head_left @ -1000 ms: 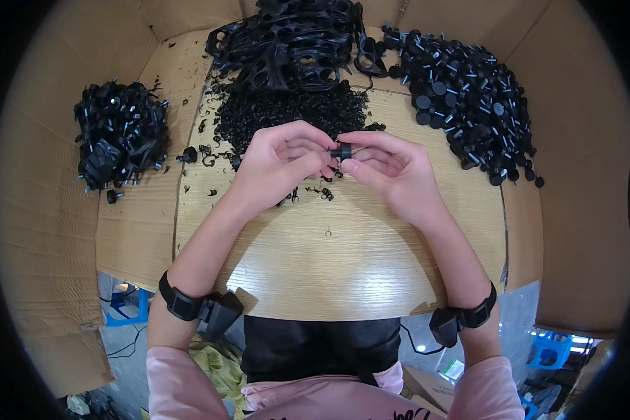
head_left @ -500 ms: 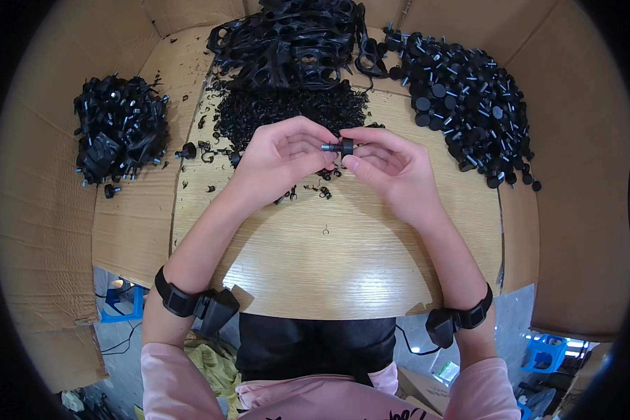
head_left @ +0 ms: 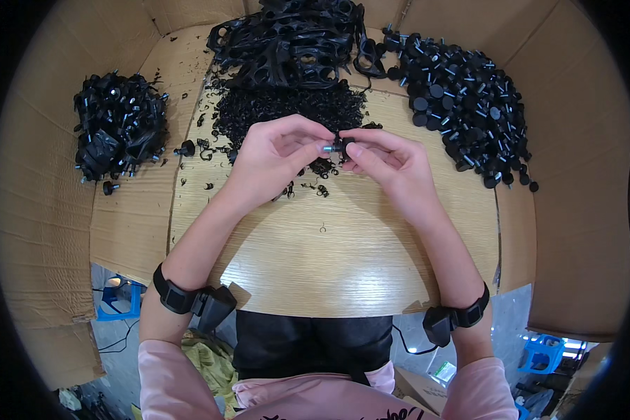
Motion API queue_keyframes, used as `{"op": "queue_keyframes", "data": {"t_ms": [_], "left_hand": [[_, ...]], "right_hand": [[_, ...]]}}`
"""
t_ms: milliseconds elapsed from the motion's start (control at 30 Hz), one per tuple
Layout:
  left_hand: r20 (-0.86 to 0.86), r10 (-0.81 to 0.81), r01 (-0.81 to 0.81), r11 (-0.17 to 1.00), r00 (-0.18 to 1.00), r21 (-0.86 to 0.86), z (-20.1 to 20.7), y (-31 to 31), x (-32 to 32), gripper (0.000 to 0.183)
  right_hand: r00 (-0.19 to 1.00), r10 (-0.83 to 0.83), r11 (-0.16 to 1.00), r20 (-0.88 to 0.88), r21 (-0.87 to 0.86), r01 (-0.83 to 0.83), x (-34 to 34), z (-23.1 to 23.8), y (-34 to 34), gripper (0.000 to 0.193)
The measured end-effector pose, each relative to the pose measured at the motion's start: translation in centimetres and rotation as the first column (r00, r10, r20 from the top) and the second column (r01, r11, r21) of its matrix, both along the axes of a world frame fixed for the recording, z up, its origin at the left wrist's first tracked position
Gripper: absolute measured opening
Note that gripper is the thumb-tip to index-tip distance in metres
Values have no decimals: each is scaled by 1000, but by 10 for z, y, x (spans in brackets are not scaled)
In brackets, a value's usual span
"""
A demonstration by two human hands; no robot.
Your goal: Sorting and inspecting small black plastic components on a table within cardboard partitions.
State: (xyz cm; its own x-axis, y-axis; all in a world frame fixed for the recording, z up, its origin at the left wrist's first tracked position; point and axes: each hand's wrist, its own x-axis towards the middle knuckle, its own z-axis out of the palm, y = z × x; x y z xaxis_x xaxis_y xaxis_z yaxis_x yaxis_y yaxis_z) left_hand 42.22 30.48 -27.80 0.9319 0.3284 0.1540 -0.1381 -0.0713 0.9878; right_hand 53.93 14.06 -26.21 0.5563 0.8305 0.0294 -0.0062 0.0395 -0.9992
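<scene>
Over the middle of the table I hold a black round-headed bolt (head_left: pixel 342 145) sideways, its shiny metal stud pointing left. My left hand (head_left: pixel 269 157) is closed, thumb and fingertips pinching at the stud end. My right hand (head_left: pixel 393 162) pinches the black head between thumb and forefinger, covering part of it. Just beyond my hands lies a heap of small black curled trimmings (head_left: pixel 287 108). Some loose curls lie under my hands, and one thin ring (head_left: pixel 323 229) lies apart nearer to me.
Left stands a pile of black-headed bolts with ragged black sheet (head_left: pixel 122 129); a single bolt (head_left: pixel 185 148) lies beside it. Black sheets with round holes (head_left: pixel 287 45) are stacked at the back. Many bolts (head_left: pixel 469 105) are heaped right. Cardboard walls (head_left: pixel 581 175) surround the wooden tabletop (head_left: pixel 343 273).
The bolt's black head has turned and is now more covered by my right thumb and fingers. My left thumb has moved slightly at the stud. Both hands stay nearly in place.
</scene>
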Motion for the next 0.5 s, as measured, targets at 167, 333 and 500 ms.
{"op": "queue_keyframes", "data": {"t_ms": [167, 333, 500], "left_hand": [[29, 59, -58, 998, 998, -14, 2, -2, 1, 18], [-24, 11, -11, 1000, 1000, 18, 2, -2, 0, 18], [-18, -37, 36, 997, 999, -73, 0, 1, -1, 18]], "right_hand": [[997, -15, 1000, 76, 5, 15, 1, -2, -1, 30], [998, 5, 999, 55, 36, -7, -1, -1, 0, 32], [992, 29, 997, 121, 73, -38, -1, -1, 0, 32]]}}
